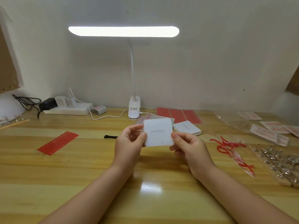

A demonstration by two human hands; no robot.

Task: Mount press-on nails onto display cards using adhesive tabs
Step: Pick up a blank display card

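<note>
I hold a white display card (157, 132) upright above the middle of the wooden table (80, 175). My left hand (129, 143) pinches its left edge and my right hand (187, 147) pinches its lower right corner. A clear plastic sleeve (155, 118) shows behind the card. A stack of white cards (187, 128) lies just right of it. A red sheet of cut adhesive tabs (58, 142) lies to the left. Several silvery press-on nails (278, 160) sit on wooden sticks at the right.
A clip desk lamp (134, 109) stands at the back with its lit bar overhead. A power strip (68, 109) with plugs lies at back left. Red sheets (179, 114), peeled red strips (226, 145), bagged packs (268, 135) and a small black tool (110, 136) lie around.
</note>
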